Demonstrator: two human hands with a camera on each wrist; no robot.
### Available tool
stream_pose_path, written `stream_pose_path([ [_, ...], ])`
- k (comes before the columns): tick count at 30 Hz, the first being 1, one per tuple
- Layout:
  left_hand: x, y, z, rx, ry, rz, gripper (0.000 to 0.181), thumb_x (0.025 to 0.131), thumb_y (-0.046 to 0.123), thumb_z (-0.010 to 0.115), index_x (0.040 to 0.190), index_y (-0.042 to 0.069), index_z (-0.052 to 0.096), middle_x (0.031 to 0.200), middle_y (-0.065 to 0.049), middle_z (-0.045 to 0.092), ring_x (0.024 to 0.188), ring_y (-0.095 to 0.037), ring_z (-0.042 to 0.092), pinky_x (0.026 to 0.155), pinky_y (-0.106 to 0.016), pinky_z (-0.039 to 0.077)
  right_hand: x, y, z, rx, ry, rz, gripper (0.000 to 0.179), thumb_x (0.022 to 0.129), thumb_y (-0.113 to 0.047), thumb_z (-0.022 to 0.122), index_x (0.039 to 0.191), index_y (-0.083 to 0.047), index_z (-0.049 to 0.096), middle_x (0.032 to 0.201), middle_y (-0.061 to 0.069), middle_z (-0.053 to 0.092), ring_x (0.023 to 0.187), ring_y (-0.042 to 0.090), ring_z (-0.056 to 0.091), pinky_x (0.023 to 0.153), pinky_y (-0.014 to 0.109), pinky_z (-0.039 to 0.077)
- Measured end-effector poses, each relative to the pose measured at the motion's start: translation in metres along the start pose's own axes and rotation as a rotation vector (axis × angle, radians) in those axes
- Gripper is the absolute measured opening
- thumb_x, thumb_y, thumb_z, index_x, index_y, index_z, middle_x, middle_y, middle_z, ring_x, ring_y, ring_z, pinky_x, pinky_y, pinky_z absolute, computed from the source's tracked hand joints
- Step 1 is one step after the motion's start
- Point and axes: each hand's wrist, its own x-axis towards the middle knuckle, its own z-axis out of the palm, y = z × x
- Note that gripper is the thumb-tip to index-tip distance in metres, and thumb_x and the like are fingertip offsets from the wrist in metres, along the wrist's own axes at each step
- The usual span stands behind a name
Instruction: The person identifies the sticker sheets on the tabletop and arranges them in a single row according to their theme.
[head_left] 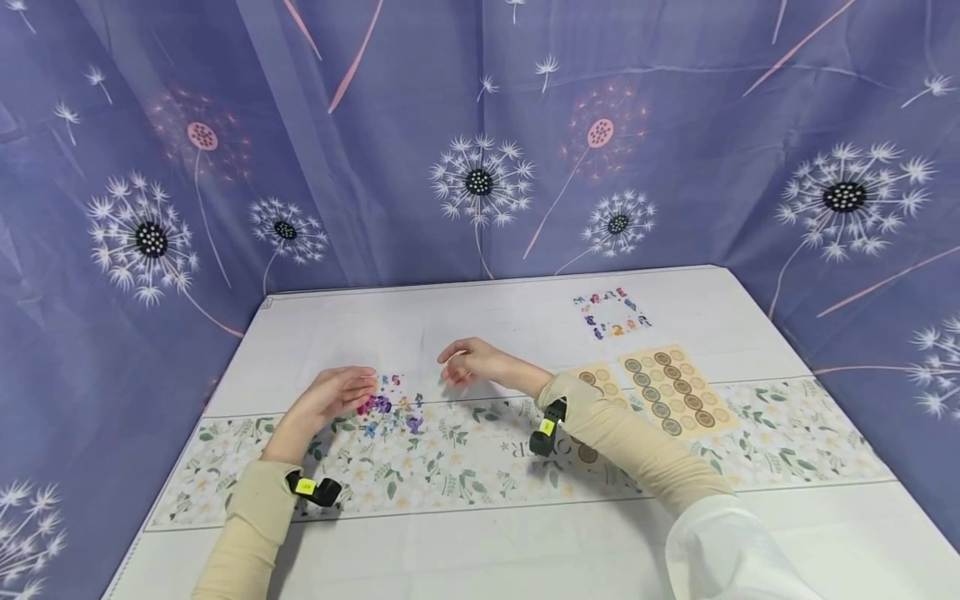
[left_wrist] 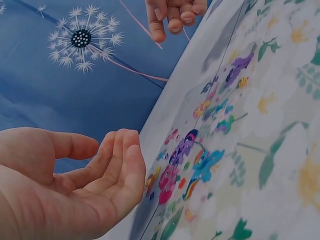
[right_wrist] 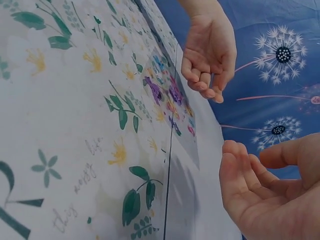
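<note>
Your left hand (head_left: 333,396) and right hand (head_left: 478,364) hang relaxed, fingers loosely bent; head view places the pony-print sheet (head_left: 393,406) at left's three o'clock, right's eight.

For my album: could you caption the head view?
Left hand beside the pony-printed sheet, right hand farther off, both empty above the white table.
</note>
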Motion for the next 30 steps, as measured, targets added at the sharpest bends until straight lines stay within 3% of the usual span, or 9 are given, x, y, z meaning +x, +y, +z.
stream_pose_path([
  [4,0.002,-0.001,0.002,-0.03,-0.023,0.013,0.047,0.104,0.021,0.045,0.14,-0.009,0.038,0.097,0.006,0.069,0.09,-0.004,0.066,0.088,-0.017,0.057,0.003,0.001,-0.001,0.063,0.067,0.008,0.036,0.096,0.0,0.042,0.13,0.011,0.048,0.112,0.029,0.062,0.076,0.012,0.065,0.089,0.046,0.059],
  [9,0.004,0.002,0.008,-0.056,-0.051,0.028,0.052,0.104,0.02,0.042,0.144,-0.011,0.03,0.098,0.006,0.068,0.093,-0.005,0.065,0.092,-0.018,0.056,0.004,0.0,-0.004,0.114,0.129,0.018,0.036,0.097,0.0,0.039,0.13,0.01,0.048,0.111,0.027,0.062,0.076,0.012,0.064,0.094,0.047,0.057],
  [16,0.007,0.007,0.016,-0.11,-0.058,0.015,0.05,0.104,0.017,0.043,0.143,-0.012,0.031,0.098,0.002,0.069,0.091,-0.008,0.066,0.094,-0.021,0.056,0.001,-0.001,-0.01,0.1,0.13,0.032,0.035,0.096,0.0,0.039,0.129,0.01,0.05,0.115,0.029,0.06,0.082,0.017,0.066,0.096,0.047,0.056],
  [22,0.01,0.008,0.021,-0.12,-0.066,0.012,0.051,0.104,0.016,0.042,0.144,-0.013,0.029,0.099,0.002,0.068,0.093,-0.007,0.066,0.093,-0.02,0.056,0.0,-0.002,-0.017,0.136,0.15,0.042,0.033,0.098,-0.002,0.04,0.127,0.009,0.051,0.117,0.031,0.058,0.075,0.011,0.065,0.094,0.043,0.058],
  [30,0.013,0.006,0.026,-0.135,-0.082,0.004,0.05,0.104,0.017,0.042,0.144,-0.011,0.03,0.101,0.002,0.068,0.093,-0.008,0.065,0.095,-0.021,0.055,-0.002,0.003,-0.021,0.119,0.155,0.044,0.033,0.098,-0.003,0.04,0.127,0.009,0.051,0.105,0.02,0.064,0.078,0.014,0.066,0.085,0.035,0.061],
])
